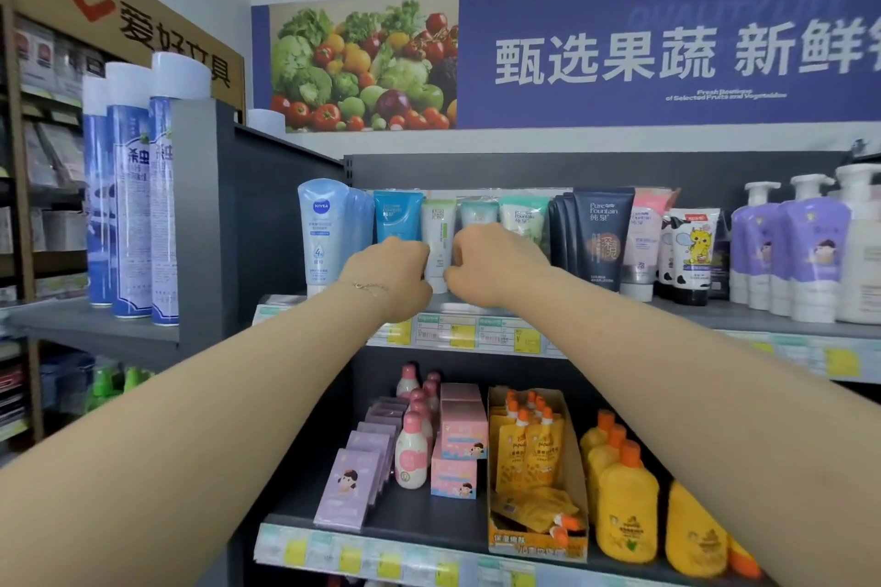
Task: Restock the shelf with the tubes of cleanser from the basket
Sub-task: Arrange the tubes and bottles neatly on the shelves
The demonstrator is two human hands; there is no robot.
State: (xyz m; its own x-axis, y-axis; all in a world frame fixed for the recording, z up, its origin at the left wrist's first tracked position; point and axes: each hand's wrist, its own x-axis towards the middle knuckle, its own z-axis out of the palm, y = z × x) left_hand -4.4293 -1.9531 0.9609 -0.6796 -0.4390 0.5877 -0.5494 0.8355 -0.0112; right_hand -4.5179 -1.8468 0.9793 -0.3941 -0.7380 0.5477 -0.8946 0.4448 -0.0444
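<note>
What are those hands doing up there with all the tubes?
A person is putting face cleanser on a shop shelf. The left-hand grip and the right-hand grip both hold a white tube that stands cap-down on the upper shelf, between a blue tube and the pale green tubes. It looks as if the tube is being set into its row. The basket is not in view.

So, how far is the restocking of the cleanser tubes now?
Done: a row of tubes, from the Nivea tube to the dark tubes, already stands on the top shelf. In hand: the left hand and right hand both hold a white tube upright in that row. Left: cannot tell; the basket is not in view.
</note>
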